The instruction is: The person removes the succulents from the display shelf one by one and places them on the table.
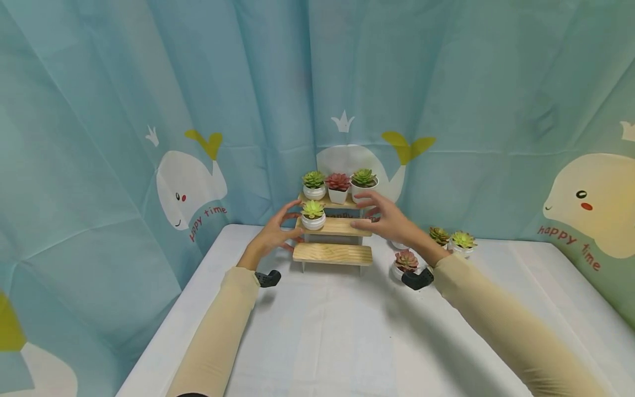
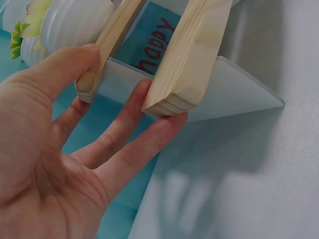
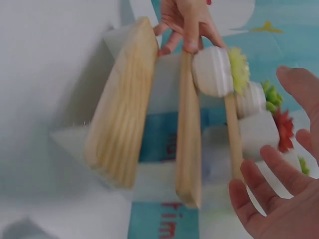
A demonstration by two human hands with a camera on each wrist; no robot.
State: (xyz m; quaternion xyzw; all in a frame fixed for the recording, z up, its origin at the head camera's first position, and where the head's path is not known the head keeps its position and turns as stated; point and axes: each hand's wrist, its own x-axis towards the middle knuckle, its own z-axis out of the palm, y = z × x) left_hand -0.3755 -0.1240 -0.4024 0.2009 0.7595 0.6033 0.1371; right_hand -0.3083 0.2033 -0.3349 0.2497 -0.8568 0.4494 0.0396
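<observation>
A three-tier wooden plant stand [image 1: 333, 253] stands on the table. My left hand [image 1: 274, 234] is at its left end, where the thumb [image 2: 75, 62] and a finger pinch the middle board [image 2: 90, 79] and other fingertips touch the lower board [image 2: 187, 74]. On that middle board, close by the thumb, sits a light-green potted succulent [image 1: 313, 215]. The top board bears a green succulent [image 1: 314, 185], a red one [image 1: 338, 188] and another green one [image 1: 364, 182]. My right hand [image 1: 389, 219] hovers by the stand's right end, fingers spread and holding nothing.
Right of the stand, a pink succulent [image 1: 406, 261] sits partly behind my right wrist. Farther right are a dark-green succulent [image 1: 439, 236] and a yellow-green one [image 1: 463, 241]. A blue curtain [image 1: 278, 82] with whale prints hangs behind the white-covered table [image 1: 322, 331].
</observation>
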